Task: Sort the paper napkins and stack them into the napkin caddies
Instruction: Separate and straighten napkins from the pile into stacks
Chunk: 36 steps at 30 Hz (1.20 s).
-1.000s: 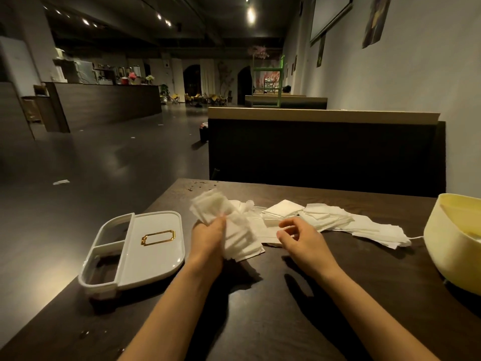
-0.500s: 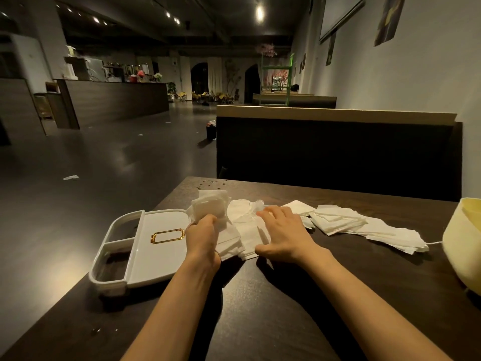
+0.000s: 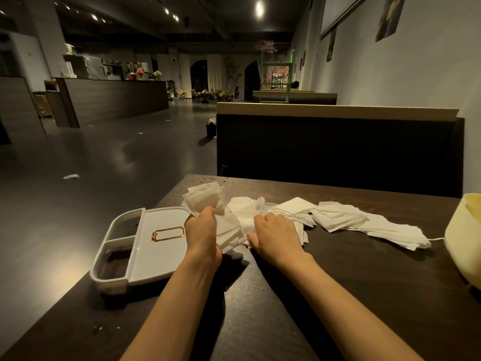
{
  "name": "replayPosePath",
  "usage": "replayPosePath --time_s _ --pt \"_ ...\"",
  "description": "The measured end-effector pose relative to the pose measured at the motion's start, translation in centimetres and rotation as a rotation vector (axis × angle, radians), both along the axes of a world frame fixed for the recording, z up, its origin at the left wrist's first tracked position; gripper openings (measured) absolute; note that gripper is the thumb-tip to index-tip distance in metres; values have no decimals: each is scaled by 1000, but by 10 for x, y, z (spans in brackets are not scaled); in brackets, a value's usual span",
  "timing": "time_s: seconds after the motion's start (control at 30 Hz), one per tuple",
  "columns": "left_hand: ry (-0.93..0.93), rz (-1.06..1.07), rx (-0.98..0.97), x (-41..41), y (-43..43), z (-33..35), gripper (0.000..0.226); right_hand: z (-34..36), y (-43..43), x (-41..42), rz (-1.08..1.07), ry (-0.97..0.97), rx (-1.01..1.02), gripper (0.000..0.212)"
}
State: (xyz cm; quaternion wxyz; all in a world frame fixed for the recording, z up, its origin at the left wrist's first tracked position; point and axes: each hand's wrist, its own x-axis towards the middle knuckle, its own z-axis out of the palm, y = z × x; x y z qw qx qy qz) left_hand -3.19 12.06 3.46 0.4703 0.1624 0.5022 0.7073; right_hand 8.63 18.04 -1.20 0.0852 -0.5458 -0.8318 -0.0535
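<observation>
Presently the white caddy (image 3: 161, 259) sits near the left edge of the dark table (image 3: 286, 308). Its lid is on and its gold label frame (image 3: 168, 233) faces up. Two uncovered compartments lie at the caddy's left end; their contents are too dark to make out.

Left hand (image 3: 201, 230): immediately right of the caddy, in front of its right edge. It is clenched around a napkin bundle (image 3: 208, 201). The sheets fan upward out of the fist, just past the caddy's far right corner.

Right hand (image 3: 276, 235): one place further right of the caddy, close beside the left hand but apart from it. It is knuckles up, with fingers bent over the loose napkins (image 3: 338, 217) and the thumb at the near edge of that pile. Whether it grasps the sheets or only presses them cannot be told.

The loose napkins run in an uneven, overlapping row rightward from the caddy, flat on the table. At the far right, well apart from the caddy, stands a yellow container (image 3: 463, 243), partly cut off by the frame. Beyond the caddy, across the table, rises a dark bench back (image 3: 338, 152).
</observation>
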Motion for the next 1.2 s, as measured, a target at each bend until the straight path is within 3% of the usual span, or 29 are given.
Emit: replayPosePath --time_s 0.13,0.3,0.43,0.5,0.6,0.8,0.93,1.2 --pt "3 8 -8 2 1 0 21 3 -2 12 27 11 12 28" --pt "12 -3 -14 2 -2 1 19 10 -2 31 79 37 -77 27" --pt "15 -30 -14 4 -5 3 14 23 1 44 108 220 -241 23" --pt "32 -33 -19 5 -6 4 14 24 2 47 37 269 -212 28" --pt "22 -31 -22 7 -5 5 14 16 4 48 -100 121 -129 44" --pt "60 -49 -40 9 -8 7 17 27 12 41 -154 32 -258 41" --pt "73 -61 -55 10 -9 7 8 29 15 39 -182 40 -327 44" --pt "66 -103 -67 8 -6 3 16 30 16 38 -124 159 -357 38"
